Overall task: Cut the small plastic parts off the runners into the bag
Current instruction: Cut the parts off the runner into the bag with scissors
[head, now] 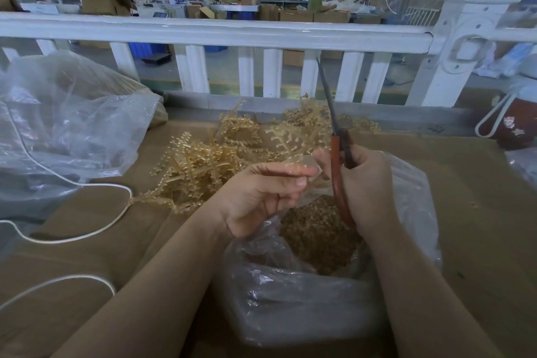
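So the whole bench is a sheet of brown cardboard (479,212) up against a white railing (203,30), with a big crumpled clear bag (72,125) off to the left and a white cord (72,237) looping in front of it. Dead centre near the person is the open plastic bag (290,299), already holding a good heap of amber cut parts (313,229), so I'd guess this job is well underway.

Behind the bag sits the pile of amber runners (203,166), branchy frames with little parts along the arms, spread from the left-middle back toward the railing. Plenty left to do, by the look of it.

The right hand (366,192) is wrapped around the red handles of the scissors (338,154), and the blades point up and away, nearly vertical, tips toward the railing. I can't tell if the blades are parted; they look like one thin line.

The left hand (261,197) has its fingers curled, fingertips pointing right, pinching a thin runner strip (290,173) that lies roughly horizontal, its free end almost touching the right hand. Both hands hover right over the bag mouth.

Key thing: the strip runs crosswise, left of the scissors and below the blades, so I reckon the scissors need tipping down to meet it.
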The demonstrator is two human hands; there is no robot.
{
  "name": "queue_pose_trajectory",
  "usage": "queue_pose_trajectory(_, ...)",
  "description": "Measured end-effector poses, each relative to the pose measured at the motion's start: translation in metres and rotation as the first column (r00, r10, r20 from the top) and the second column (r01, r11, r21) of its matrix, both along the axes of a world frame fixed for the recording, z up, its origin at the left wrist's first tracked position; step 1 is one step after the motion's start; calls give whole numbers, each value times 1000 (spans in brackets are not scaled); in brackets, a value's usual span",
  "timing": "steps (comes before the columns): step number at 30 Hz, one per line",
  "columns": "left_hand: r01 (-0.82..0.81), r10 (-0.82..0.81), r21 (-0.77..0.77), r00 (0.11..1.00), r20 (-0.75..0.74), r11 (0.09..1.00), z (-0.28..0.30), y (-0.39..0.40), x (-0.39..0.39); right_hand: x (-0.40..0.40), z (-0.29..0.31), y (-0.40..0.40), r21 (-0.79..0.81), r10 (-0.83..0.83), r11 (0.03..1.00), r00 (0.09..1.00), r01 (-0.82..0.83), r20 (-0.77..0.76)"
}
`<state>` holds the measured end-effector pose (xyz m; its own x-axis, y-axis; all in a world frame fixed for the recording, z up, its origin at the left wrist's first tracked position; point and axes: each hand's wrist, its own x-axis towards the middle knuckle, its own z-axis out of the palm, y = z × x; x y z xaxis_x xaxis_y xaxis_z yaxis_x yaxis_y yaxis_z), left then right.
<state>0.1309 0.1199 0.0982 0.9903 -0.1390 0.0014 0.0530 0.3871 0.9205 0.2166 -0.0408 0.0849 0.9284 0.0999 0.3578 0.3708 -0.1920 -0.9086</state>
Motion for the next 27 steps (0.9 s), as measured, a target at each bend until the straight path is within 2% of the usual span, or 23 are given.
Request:
queue_pose_trajectory(5,-71,65,-158,997,-39,985,2,-2,3,0,-1,1,-69,29,997,1000,-29,-1)
queue_pose_trajectory(8,-180,171,-253,984,-59,950,2,-2,6,-2,0,1,-110,40,993,999,-41,-8)
queue_pose_trajectory(11,-300,304,-279,952,-28,912,1,0,9,-3,1,-1,-166,27,986,1000,-25,15)
queue_pose_trajectory(17,-506,530,-201,844,82,838,0,-1,9,-9,3,-3,-293,61,956,994,-30,94)
queue_pose_trajectory(22,-577,607,-195,776,171,793,-2,0,10,-10,-3,-3,-489,108,872,983,-23,147)
queue_pose_trajectory(27,-640,645,-117,717,264,759,-4,2,10,-12,-1,-1,-587,134,809,963,30,235)
